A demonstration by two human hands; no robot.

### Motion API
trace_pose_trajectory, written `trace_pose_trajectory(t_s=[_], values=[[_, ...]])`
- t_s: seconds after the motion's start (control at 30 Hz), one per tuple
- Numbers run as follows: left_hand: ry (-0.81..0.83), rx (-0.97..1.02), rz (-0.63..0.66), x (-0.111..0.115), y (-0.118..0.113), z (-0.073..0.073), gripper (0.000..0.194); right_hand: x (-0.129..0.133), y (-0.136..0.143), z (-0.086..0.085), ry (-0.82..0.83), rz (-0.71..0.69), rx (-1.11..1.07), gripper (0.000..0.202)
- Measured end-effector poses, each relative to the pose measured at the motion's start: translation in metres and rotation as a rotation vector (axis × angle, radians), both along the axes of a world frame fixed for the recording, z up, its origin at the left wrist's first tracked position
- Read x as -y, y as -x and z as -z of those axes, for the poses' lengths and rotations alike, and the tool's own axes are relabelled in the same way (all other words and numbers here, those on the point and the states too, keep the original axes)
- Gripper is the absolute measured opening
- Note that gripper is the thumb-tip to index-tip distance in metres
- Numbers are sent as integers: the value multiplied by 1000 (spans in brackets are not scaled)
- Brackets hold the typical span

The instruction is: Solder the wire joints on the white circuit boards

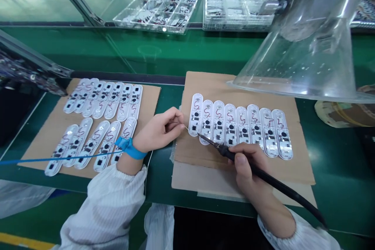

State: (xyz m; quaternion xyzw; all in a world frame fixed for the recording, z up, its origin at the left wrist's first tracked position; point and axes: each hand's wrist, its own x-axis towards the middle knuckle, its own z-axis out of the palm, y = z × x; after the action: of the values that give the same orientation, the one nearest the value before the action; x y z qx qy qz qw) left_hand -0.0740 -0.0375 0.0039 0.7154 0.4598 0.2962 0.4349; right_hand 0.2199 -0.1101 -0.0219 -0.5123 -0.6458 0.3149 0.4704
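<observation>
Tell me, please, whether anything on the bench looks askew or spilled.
Mildly askew: on the right cardboard, the leftmost circuit board sits slightly farther back than its neighbours, so their line is uneven. No spill shows.

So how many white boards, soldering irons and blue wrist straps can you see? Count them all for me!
White boards on the right cardboard: 8
White boards on the left cardboard: 12 in view, one partly hidden
Soldering iron, in the right hand: 1
Blue wrist strap: 1
Total: 22
</observation>
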Motion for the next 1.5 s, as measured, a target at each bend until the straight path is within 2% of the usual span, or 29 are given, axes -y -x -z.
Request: trace_pose_trajectory(t_s=[0.33,0.7,0.93,1.17,1.33,1.5], values=[[-100,-87,0,0,-4,-5,9,-2,-1,3,1,-5,51,10],[-83,-137,-9,-1,-6,-2,10,-3,2,-3,-33,-9,91,10],[-87,-125,-12,-1,-5,-4,9,-2,2,1,-18,0,35,9],[-75,-147,-4,-2,-4,-2,9,-2,3,-1,24,-38,105,6],[-81,-145,-6,-2,-3,-3,9,-1,1,1,0,-16,98,9],[-93,-155,-4,-2,-2,-2,9,-3,4,-5,11,-55,105,6]])
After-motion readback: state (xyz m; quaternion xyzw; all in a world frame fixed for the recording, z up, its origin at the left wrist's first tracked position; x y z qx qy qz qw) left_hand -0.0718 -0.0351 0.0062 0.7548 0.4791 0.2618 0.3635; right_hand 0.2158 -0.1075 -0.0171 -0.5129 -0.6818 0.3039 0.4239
